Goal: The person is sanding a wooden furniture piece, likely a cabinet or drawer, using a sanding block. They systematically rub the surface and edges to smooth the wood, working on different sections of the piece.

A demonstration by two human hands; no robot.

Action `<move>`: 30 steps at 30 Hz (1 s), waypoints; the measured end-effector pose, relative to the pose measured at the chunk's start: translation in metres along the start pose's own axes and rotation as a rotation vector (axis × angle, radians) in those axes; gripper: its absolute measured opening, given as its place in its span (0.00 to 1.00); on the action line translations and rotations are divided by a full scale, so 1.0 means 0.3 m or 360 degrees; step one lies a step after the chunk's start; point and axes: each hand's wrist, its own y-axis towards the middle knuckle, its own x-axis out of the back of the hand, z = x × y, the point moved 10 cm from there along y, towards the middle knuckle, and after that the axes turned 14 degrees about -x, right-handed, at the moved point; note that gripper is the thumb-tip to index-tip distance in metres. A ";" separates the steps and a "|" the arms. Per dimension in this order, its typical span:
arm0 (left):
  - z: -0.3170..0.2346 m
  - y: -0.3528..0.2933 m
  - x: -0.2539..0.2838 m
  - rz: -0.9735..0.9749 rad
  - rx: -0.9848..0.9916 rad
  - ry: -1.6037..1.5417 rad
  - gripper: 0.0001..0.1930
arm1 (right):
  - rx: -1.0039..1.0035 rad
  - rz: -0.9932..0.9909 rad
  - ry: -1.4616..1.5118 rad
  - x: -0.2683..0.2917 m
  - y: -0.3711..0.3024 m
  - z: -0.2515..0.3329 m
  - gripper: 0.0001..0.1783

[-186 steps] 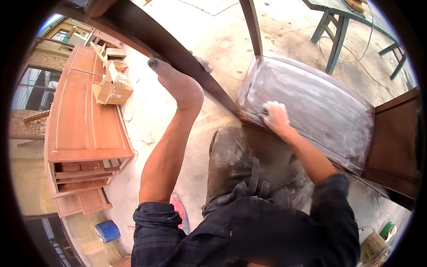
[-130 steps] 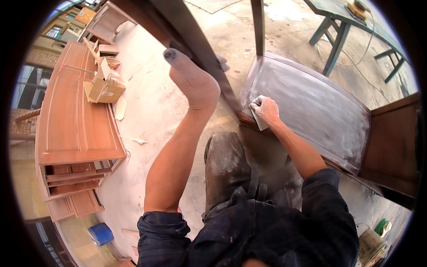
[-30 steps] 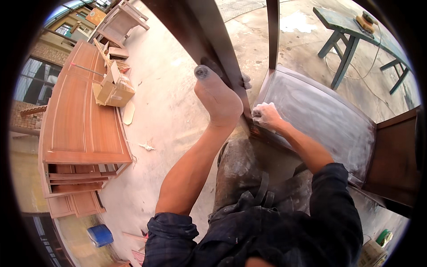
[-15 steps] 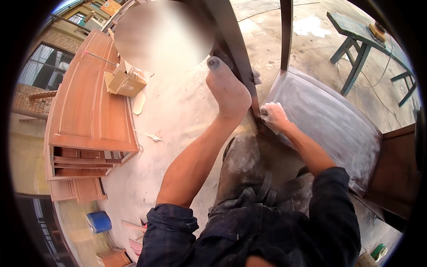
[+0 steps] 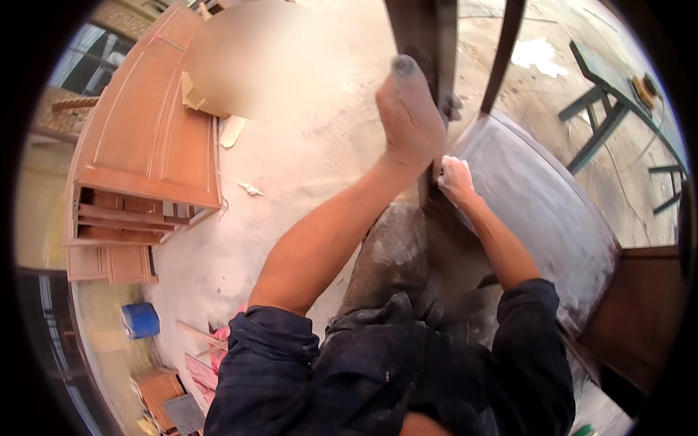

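Pale, dusty concrete floor [image 5: 291, 163] spread around the person, with a reddish cabinet [image 5: 127, 138] to the left and a green bench [image 5: 614, 116] bearing a sander [image 5: 643, 91] to the right. Between them was a dark wooden frame, its grey-white panel [image 5: 542, 196] just ahead and to the right of the person.

The left hand [image 5: 413, 120] was wrapped around the dark post [image 5: 429, 36], its fingertips showing on the far side. The right hand [image 5: 456, 176], whitened with powder, was at the panel's near corner, close beside the post; its fingers were curled, but whether they held anything could not be told.

Judging by the whitish haze, most of the panel's face seemed to have been worked over. Its darker lower right edge and the brown side board [image 5: 632, 301] looked less treated, perhaps left to do.
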 end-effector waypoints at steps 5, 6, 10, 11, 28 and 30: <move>0.003 -0.011 0.037 0.0008 -0.0003 0.0075 0.35 | -0.0380 0.0304 0.0208 0.029 -0.145 -0.128 0.13; -0.001 -0.013 0.031 -0.0004 0.0012 0.0062 0.36 | -0.0458 0.0272 0.0273 0.050 -0.188 -0.159 0.14; -0.059 0.008 -0.024 -0.0012 -0.0498 0.0695 0.29 | -0.0405 -0.0266 0.0158 0.115 -0.216 -0.161 0.09; -0.010 -0.002 -0.003 -0.0025 -0.0356 0.0683 0.27 | -0.0443 -0.0226 0.0178 0.094 -0.218 -0.177 0.12; 0.048 0.003 0.027 0.0020 0.0107 0.0382 0.40 | -0.0465 -0.0082 0.0047 0.303 -0.587 -0.508 0.13; 0.033 -0.001 0.054 0.0032 0.0165 0.0381 0.41 | -0.0600 0.0122 -0.0122 0.356 -0.649 -0.573 0.15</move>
